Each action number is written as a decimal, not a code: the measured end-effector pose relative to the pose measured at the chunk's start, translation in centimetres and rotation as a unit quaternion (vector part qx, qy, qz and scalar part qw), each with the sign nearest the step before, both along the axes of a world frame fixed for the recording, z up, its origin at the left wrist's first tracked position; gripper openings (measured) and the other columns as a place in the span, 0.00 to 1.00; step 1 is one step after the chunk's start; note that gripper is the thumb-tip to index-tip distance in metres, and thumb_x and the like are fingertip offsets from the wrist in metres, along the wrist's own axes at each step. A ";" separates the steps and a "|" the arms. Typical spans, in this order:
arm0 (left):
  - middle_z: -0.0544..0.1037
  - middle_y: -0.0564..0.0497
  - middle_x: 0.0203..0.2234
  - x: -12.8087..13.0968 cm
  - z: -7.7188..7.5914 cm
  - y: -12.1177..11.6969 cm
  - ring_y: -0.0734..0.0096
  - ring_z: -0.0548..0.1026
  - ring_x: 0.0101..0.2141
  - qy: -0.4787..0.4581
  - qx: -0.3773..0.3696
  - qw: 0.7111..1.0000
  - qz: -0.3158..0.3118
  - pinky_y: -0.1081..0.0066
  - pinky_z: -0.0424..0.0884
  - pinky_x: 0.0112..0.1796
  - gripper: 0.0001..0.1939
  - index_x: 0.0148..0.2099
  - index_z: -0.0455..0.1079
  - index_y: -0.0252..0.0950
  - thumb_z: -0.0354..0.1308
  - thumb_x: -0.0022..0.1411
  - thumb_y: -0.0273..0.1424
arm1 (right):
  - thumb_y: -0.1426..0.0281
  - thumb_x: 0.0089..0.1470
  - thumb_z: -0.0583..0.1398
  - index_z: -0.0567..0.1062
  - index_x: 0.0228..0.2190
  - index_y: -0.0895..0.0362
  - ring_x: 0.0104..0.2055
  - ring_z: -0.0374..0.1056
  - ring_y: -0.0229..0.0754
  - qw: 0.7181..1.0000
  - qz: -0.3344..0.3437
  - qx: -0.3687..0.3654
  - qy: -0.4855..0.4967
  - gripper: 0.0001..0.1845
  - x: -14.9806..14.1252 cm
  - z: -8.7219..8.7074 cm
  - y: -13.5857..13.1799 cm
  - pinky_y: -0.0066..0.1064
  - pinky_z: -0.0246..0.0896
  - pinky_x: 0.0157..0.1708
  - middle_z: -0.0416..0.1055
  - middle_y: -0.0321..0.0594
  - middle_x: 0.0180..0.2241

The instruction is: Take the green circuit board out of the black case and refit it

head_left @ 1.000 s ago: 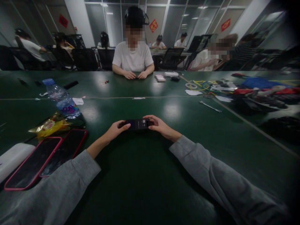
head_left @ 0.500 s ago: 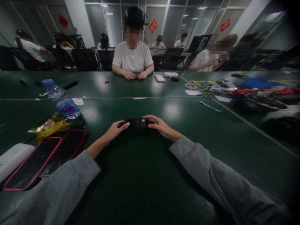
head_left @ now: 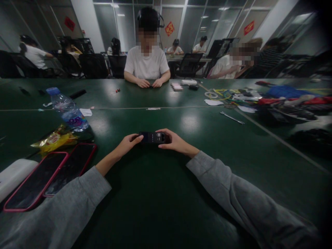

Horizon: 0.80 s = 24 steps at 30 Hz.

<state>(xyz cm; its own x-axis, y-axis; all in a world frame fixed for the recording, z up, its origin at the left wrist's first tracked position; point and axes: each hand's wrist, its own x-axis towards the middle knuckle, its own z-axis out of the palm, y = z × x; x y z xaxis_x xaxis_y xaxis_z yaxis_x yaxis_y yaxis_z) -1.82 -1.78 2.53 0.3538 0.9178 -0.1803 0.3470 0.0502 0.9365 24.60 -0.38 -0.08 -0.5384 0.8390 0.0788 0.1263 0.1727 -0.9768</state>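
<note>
A small black box-shaped device (head_left: 152, 137) with a dark screen and white print on top lies level at or just above the green table, between my hands. My left hand (head_left: 128, 142) grips its left end, the thumb along the near edge and the fingers mostly hidden behind. Around the right end curls my right hand (head_left: 175, 141), thumb at the near edge and fingertips at the far edge. The right end of the device, with dark round shapes on it, shows between that thumb and the fingers.
On the left are a plastic bottle (head_left: 67, 110), a yellow snack bag (head_left: 54, 138), two red-edged phones (head_left: 37, 180) and a white case (head_left: 15, 174). A wrench (head_left: 232, 118) and cable clutter (head_left: 233, 95) lie right. Opposite sits a person (head_left: 146, 62) with both hands on the table.
My right hand has shifted slightly left, its thumb and fingertips reaching further along the device, whose right end now shows more. My left hand stays almost still.
</note>
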 end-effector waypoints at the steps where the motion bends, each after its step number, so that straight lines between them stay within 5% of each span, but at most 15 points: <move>1: 0.73 0.40 0.53 0.0 0.0 0.0 0.55 0.70 0.53 0.001 0.002 1.000 0.000 0.59 0.62 0.54 0.32 0.57 0.66 0.33 0.53 0.60 0.52 | 0.67 0.44 0.69 0.65 0.52 0.51 0.54 0.65 0.47 1.000 -0.003 0.013 -0.006 0.33 -0.1 -0.2 0.0 0.53 0.55 0.58 0.66 0.41 0.52; 14: 0.74 0.43 0.49 -0.1 -1.2 0.5 0.56 0.71 0.49 0.000 0.012 1.000 0.007 0.60 0.63 0.51 0.31 0.54 0.67 0.35 0.53 0.59 0.53 | 0.63 0.48 0.67 0.67 0.50 0.51 0.54 0.63 0.50 0.986 -0.048 0.139 -0.084 0.28 -0.3 -0.4 -0.4 0.52 0.59 0.55 0.64 0.43 0.51; 24: 0.71 0.39 0.53 -0.3 -2.2 1.0 0.57 0.71 0.51 0.021 0.072 0.997 -0.026 0.59 0.64 0.52 0.32 0.58 0.62 0.33 0.51 0.62 0.51 | 0.64 0.50 0.66 0.66 0.51 0.50 0.56 0.62 0.50 0.987 -0.069 0.137 -0.050 0.27 -0.5 -0.3 -0.5 0.52 0.58 0.56 0.64 0.42 0.53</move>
